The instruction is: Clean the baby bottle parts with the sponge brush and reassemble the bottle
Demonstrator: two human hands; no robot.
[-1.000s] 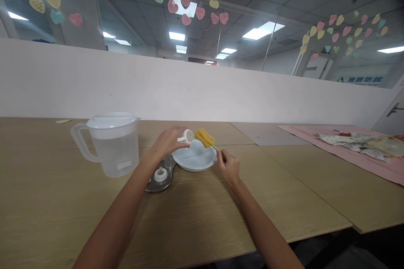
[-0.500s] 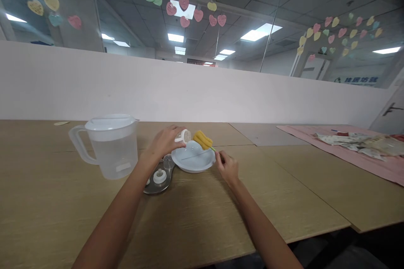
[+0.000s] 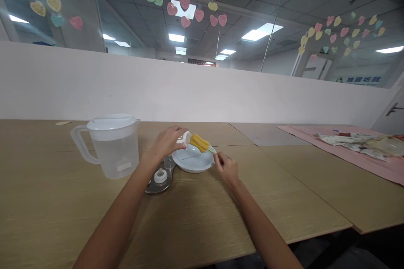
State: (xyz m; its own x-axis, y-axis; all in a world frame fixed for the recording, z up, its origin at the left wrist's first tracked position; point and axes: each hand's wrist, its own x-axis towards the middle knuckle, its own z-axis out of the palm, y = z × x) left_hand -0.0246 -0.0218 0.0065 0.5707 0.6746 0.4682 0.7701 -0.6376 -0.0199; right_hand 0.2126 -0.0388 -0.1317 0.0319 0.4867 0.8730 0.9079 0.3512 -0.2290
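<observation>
Over the white bowl (image 3: 194,167), my left hand (image 3: 168,141) is closed around a small baby bottle (image 3: 184,138), its white-ringed mouth tipped to the right. My right hand (image 3: 226,168) grips the thin green handle of a bottle brush (image 3: 200,143) with a yellow sponge head. The sponge's left end is at the bottle's mouth; whether it has entered cannot be made out. Left of the bowl, a metal tray (image 3: 155,189) bears a white-ringed bottle nipple (image 3: 160,175) and a clear cap (image 3: 169,162), partly behind my left wrist.
A lidded clear plastic pitcher (image 3: 116,151) of water stands at the left. Far right, a pink cloth (image 3: 296,132) carries papers and a plastic bag (image 3: 388,145). A low white wall (image 3: 189,92) runs along the table's back.
The brush has moved left and slightly down, bringing its sponge head to the bottle's mouth. My left hand keeps the bottle almost in place.
</observation>
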